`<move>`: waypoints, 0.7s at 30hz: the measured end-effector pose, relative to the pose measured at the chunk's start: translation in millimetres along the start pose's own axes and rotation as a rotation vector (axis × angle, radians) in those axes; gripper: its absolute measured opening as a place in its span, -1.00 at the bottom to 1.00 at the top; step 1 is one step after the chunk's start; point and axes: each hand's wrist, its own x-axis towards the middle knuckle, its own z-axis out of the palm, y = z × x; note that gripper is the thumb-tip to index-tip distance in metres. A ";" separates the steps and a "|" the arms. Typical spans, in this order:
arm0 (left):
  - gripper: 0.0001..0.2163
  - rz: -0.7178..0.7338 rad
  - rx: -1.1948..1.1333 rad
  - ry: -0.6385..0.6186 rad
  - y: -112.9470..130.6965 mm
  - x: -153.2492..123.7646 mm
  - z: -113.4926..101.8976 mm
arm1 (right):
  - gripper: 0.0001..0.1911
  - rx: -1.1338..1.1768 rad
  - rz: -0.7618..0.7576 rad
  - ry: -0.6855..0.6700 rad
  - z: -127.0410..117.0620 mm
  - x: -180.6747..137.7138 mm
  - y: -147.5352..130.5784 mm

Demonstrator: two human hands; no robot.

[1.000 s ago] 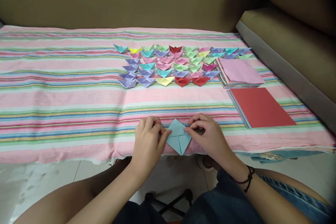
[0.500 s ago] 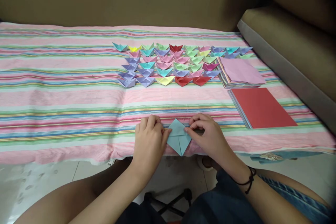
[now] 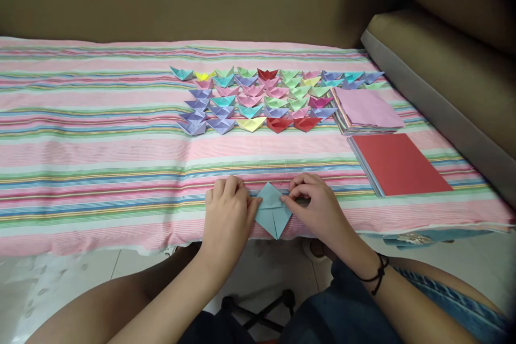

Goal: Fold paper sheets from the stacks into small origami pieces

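A light blue folded paper [image 3: 273, 210], diamond-shaped with creases, lies at the near edge of the striped cloth [image 3: 100, 145]. My left hand [image 3: 228, 214] has its fingers curled and its thumb pinching the paper's left corner. On the other side, my right hand [image 3: 316, 207] pinches the paper's right corner, fingers bent. A black band circles my right wrist.
Several rows of small folded paper boats [image 3: 258, 99] in many colours lie at the middle of the cloth. To the right are a paper stack topped pink [image 3: 368, 110] and another topped red [image 3: 397, 164]. A brown sofa cushion [image 3: 443, 75] borders the right side.
Both hands stay pinched on the blue paper's corners; the view has shifted very slightly, nothing else has moved.
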 end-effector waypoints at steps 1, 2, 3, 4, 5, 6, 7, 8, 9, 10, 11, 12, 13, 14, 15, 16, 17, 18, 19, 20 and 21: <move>-0.78 -0.004 -0.008 -0.003 -0.1 0.3 0.2 | -0.74 -0.001 -0.003 0.005 0.1 0.1 0.0; -0.78 -0.008 -0.013 -0.003 -0.1 0.5 0.4 | -0.74 -0.002 -0.003 0.006 0.0 0.2 -0.1; -0.79 -0.012 -0.016 -0.005 -0.1 0.7 0.5 | -0.74 -0.004 0.000 0.006 0.0 0.3 -0.3; -0.79 -0.018 -0.017 -0.006 0.0 0.9 0.4 | -0.74 -0.005 0.005 0.002 -0.2 0.4 -0.6; -0.80 -0.023 -0.016 -0.007 0.2 1.0 0.3 | -0.74 -0.006 0.012 -0.006 -0.4 0.5 -0.8; -0.80 -0.027 -0.015 -0.009 0.4 1.1 -0.1 | -0.74 -0.006 0.018 -0.015 -0.6 0.6 -1.0; -0.80 -0.031 -0.015 -0.009 0.6 1.0 -0.5 | -0.74 -0.006 0.022 -0.021 -0.8 0.7 -1.2; -0.80 -0.033 -0.015 -0.011 0.7 0.9 -1.1 | -0.74 -0.005 0.024 -0.025 -1.0 0.8 -1.3; -0.80 -0.033 -0.016 -0.011 0.9 0.8 -1.6 | -0.73 -0.005 0.025 -0.025 -1.1 0.9 -1.3; -0.79 -0.033 -0.016 -0.013 1.0 0.5 -2.2 | -0.73 -0.006 0.026 -0.024 -1.2 0.9 -1.3; -0.79 -0.034 -0.016 -0.017 1.2 0.3 -2.5 | -0.73 -0.006 0.028 -0.023 -1.2 0.9 -1.2; -0.79 -0.038 -0.014 -0.021 1.4 0.0 -2.7 | -0.73 -0.006 0.029 -0.024 -1.1 0.9 -1.2; -0.81 -0.045 -0.012 -0.023 1.7 -0.3 -2.6 | -0.73 -0.006 0.031 -0.024 -1.0 0.9 -1.2; -0.83 -0.055 -0.014 -0.020 1.9 -0.6 -2.2 | -0.73 -0.007 0.031 -0.025 -0.8 0.9 -1.2; -0.88 -0.060 -0.023 -0.013 2.2 -0.9 -1.5 | -0.73 -0.008 0.030 -0.025 -0.7 0.8 -1.4; -0.90 -0.052 -0.040 -0.003 2.4 -1.2 -0.6 | -0.73 -0.011 0.027 -0.025 -0.5 0.8 -1.6; -0.87 -0.030 -0.060 0.008 2.5 -1.4 0.5 | -0.73 -0.014 0.025 -0.024 -0.4 0.7 -1.9; -0.80 0.004 -0.080 0.018 2.5 -1.6 1.6 | -0.73 -0.016 0.023 -0.023 -0.4 0.7 -2.3; -0.74 0.042 -0.096 0.025 2.4 -1.7 2.7 | -0.73 -0.015 0.024 -0.022 -0.4 0.6 -2.7; -0.70 0.076 -0.105 0.027 2.0 -1.7 3.5 | -0.73 -0.011 0.029 -0.019 -0.7 0.5 -3.3; -0.69 0.097 -0.106 0.029 1.5 -1.7 4.1 | -0.74 -0.006 0.040 -0.013 -1.1 0.5 -3.9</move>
